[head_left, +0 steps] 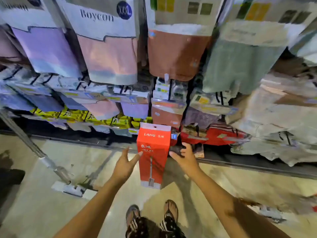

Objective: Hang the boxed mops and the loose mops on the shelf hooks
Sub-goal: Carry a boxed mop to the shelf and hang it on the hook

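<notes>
A tall red mop box point(153, 152) marked LAHG stands upright in front of the lowest shelf row, its white top tab with a hang hole level with the hooks. Whether the tab sits on a hook cannot be told. My left hand point(124, 166) is spread, with its fingertips touching the box's left edge. My right hand point(186, 158) is at the box's right side, its fingers curled round a dark crumpled piece point(177, 149) next to the box. A loose mop point(51, 166) with a grey handle and a flat white head lies slanted on the floor at the left.
Rows of packaged mop cloths point(109, 57) hang densely on the shelf above. More red packs point(214, 135) lie on the bottom row to the right. Yellow packs point(73, 115) hang at the lower left. My sandalled feet point(152, 219) stand on the tiled floor.
</notes>
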{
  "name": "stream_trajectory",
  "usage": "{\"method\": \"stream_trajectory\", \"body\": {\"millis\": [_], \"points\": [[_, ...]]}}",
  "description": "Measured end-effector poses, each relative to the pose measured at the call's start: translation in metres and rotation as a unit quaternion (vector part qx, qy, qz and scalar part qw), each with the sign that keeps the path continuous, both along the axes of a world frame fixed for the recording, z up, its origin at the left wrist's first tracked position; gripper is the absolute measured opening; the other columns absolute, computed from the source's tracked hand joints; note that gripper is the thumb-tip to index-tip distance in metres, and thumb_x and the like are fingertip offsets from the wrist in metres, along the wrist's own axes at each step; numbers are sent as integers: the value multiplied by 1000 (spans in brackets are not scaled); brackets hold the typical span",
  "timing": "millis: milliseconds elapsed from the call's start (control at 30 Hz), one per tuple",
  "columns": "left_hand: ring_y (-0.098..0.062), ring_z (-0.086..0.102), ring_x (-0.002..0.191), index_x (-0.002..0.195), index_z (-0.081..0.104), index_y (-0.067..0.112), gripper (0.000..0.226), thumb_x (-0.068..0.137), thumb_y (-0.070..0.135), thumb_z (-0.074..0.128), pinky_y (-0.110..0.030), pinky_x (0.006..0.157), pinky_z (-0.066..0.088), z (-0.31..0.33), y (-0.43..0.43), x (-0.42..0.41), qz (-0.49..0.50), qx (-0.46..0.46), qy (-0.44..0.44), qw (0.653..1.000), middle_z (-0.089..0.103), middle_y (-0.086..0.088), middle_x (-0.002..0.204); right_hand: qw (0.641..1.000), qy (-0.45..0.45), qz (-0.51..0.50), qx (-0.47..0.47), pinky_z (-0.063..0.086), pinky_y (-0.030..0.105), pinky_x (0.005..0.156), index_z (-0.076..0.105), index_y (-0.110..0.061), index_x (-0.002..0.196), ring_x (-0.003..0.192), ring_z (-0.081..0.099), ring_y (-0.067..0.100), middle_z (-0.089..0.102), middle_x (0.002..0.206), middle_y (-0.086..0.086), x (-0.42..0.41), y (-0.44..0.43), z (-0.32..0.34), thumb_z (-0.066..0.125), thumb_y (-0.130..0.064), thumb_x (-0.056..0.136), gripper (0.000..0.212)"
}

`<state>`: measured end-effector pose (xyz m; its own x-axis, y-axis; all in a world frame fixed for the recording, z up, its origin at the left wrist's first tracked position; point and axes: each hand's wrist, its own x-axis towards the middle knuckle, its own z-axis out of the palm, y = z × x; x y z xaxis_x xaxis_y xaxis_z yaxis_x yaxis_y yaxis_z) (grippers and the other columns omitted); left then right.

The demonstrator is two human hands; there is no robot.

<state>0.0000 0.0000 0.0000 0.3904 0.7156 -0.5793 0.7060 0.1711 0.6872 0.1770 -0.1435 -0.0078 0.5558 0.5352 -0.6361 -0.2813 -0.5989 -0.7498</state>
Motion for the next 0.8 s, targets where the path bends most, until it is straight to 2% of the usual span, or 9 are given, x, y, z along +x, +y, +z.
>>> {"method": "stream_trajectory", "body": {"millis": [233, 333, 400, 467, 500, 567, 633, 733, 800], "points": [[-23, 44, 135, 151, 29, 18, 75, 89, 42, 65, -31, 103, 34, -58, 46, 43, -4, -15, -25, 1000, 43, -4, 149, 999, -20, 34, 3, 33, 38, 110, 14, -13, 153, 140, 33, 26, 28, 153, 11, 10, 42, -65, 71, -27, 87, 88], [-14, 64, 112, 123, 54, 41, 56, 74, 62, 72, -45, 103, 47, -83, 62, 50, -23, -26, -77, 996, 66, 9, 124, 999, -21, 26, 21, 33, 33, 108, 15, -12, 152, 135, 37, 20, 36, 146, 4, 13, 52, -85, 72, -22, 87, 87], [-15, 68, 104, 118, 58, 37, 50, 74, 51, 78, -43, 94, 54, -94, 67, 55, -29, -47, -109, 993, 72, 6, 113, 998, -44, 16, 30, 38, 32, 105, 24, -12, 149, 128, 46, 16, 45, 136, -2, 14, 59, -99, 76, -19, 83, 84], [-15, 69, 102, 125, 56, 28, 49, 82, 26, 78, -29, 82, 58, -101, 69, 59, -38, -58, -138, 988, 72, 4, 110, 998, -48, 12, 35, 45, 31, 100, 31, -17, 145, 121, 54, 10, 52, 129, -10, 14, 61, -111, 80, -20, 79, 82], [-14, 69, 102, 129, 53, 25, 52, 83, 19, 76, -24, 78, 57, -105, 70, 61, -45, -62, -154, 985, 72, 4, 110, 998, -45, 8, 48, 47, 23, 94, 32, -21, 142, 114, 55, -1, 52, 124, -17, 15, 62, -114, 81, -20, 79, 80], [-9, 68, 102, 135, 47, 23, 59, 84, 12, 74, -20, 77, 55, -115, 73, 60, -67, -68, -179, 979, 71, 7, 112, 997, -37, -3, 74, 45, 6, 79, 33, -29, 137, 98, 52, -23, 48, 115, -29, 16, 64, -119, 81, -16, 78, 78], [0, 67, 100, 135, 41, 31, 65, 84, 7, 72, -17, 76, 54, -124, 78, 58, -74, -78, -187, 977, 68, 15, 110, 995, -39, -2, 93, 43, -1, 72, 33, -33, 131, 91, 51, -30, 49, 113, -29, 17, 65, -125, 81, -9, 77, 77], [4, 63, 106, 139, 27, 40, 82, 77, 25, 79, -17, 80, 54, -129, 84, 53, -108, -72, -178, 975, 59, 13, 122, 992, -50, 5, 114, 43, 1, 77, 36, -39, 131, 100, 55, -23, 54, 118, -26, 17, 67, -133, 83, -9, 73, 81], [3, 62, 109, 142, 23, 39, 94, 70, 33, 83, -19, 81, 55, -131, 88, 51, -126, -66, -176, 974, 56, 10, 125, 991, -58, 7, 123, 42, 1, 80, 30, -48, 130, 104, 50, -26, 49, 118, -40, 16, 67, -134, 85, -22, 70, 85]]}}
